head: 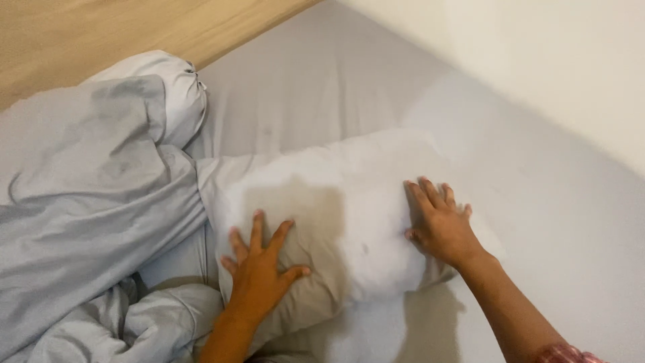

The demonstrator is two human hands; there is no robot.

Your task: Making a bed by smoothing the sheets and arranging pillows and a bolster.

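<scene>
A white pillow (349, 195) lies across the grey bed sheet (322, 87). My left hand (259, 269) presses flat on the pillow's near left part, fingers spread. Flat on the pillow's right end rests my right hand (440, 225), fingers together and pointing away from me. Neither hand grips anything.
A crumpled grey duvet (87, 202) is bunched at the left, with a second pillow (178, 94) tucked behind it. A wooden headboard (101, 33) runs along the top left. A pale wall (537, 54) borders the bed on the right.
</scene>
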